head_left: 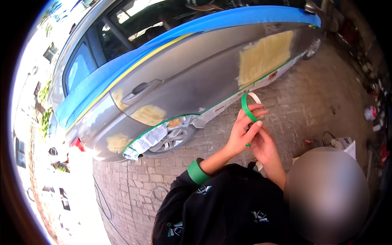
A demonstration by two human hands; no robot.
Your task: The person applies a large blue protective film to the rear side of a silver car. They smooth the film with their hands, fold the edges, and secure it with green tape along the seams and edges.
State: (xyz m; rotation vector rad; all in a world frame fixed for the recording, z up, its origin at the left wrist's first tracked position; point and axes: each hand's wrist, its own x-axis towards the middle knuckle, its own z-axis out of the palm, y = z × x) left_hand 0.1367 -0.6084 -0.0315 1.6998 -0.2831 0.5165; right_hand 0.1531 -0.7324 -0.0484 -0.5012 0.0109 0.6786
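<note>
A thin roll of green tape (247, 108) with a pale inner side is gripped in my left hand (239, 134), its fingers passing through the ring and the thumb pressed near its lower edge. Close against it is my right hand (265, 150), with fingers partly hidden behind the left one. A small bit of green shows by the right hand's fingertips; I cannot make out what it is joined to. Beyond both hands stands a grey car (179, 77) with tan filler patches (267, 55). Green tape edges the paper masking (152, 141) at the wheel arch and lower sill.
Blue sheeting (192, 27) with a yellow edge covers the car's windows. A wheel (169, 141) shows below the masking. On the brick paving (134, 183) lies a dark cable (102, 200). Clutter lines the right side, including a red and white can (370, 113). A blurred patch hides the lower right.
</note>
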